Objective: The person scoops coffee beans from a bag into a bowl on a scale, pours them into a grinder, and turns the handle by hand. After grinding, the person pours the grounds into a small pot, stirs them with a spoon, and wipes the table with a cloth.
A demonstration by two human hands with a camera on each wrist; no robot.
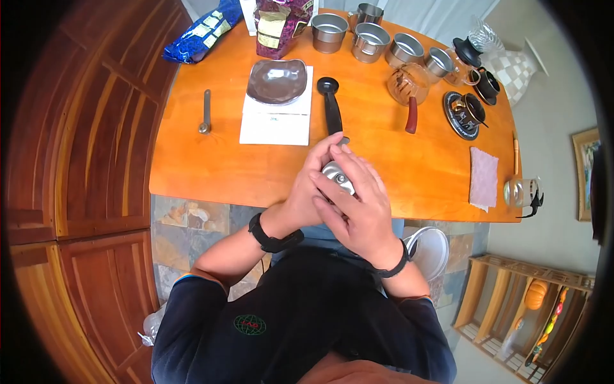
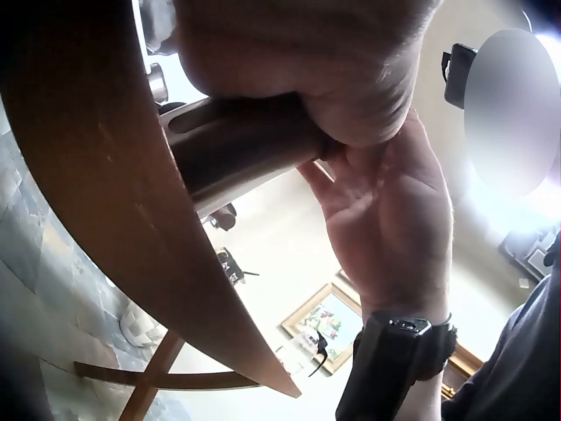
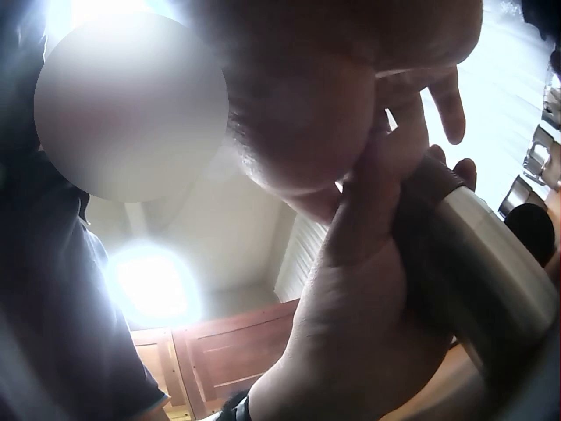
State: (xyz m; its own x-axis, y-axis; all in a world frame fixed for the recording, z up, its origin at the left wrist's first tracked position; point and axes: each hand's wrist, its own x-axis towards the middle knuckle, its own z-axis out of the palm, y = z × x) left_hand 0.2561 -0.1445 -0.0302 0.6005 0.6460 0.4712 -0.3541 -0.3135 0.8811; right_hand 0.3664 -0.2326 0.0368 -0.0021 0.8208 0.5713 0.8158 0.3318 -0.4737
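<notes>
Gripping metal cylinder [image 1: 340, 178], globe logo [image 1: 249, 328], lettering [image 1: 250, 324] unclear

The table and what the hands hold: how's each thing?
Metal cylinder: held in both hands
Purple bag: standing
Blue bag: lying down
Brown dish: right way up
Metal pots: upright, no lids
Black cup: upright, on a saucer
Pink cloth: spread out
</notes>
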